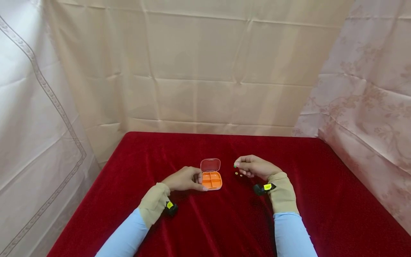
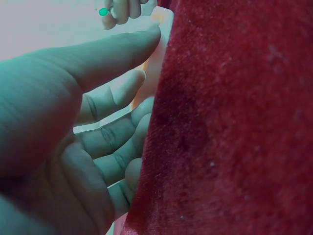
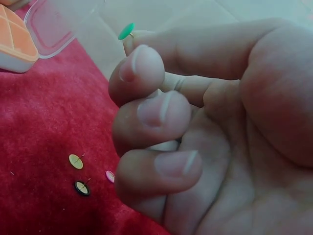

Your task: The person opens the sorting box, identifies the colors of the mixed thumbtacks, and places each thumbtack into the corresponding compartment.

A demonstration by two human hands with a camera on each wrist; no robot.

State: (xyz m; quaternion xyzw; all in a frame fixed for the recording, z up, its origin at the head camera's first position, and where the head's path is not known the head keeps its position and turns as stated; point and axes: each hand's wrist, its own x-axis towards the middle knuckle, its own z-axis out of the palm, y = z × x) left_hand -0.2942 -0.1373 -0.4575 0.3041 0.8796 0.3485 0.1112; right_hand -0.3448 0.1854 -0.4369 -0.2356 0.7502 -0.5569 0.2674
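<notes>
An orange compartment box [image 1: 216, 180] with a white outer case lies on the red cloth, its clear hinged lid [image 1: 210, 165] raised at the far side. My left hand [image 1: 183, 179] holds the box by its left side, thumb at the near edge and fingers along the side. To the right of the box, my right hand [image 1: 258, 167] pinches a green thumbtack [image 3: 126, 31] by its pin between thumb and index finger, above the cloth. The other right fingers curl toward the palm. The box's compartments that show hold nothing I can make out.
Below the right hand, a yellow thumbtack [image 3: 76, 161], a black-rimmed one [image 3: 82, 188] and a partly hidden pink one [image 3: 110, 176] lie on the cloth. Red velvet cloth [image 1: 154, 157] covers the table. Beige curtains [image 1: 205, 71] hang behind it.
</notes>
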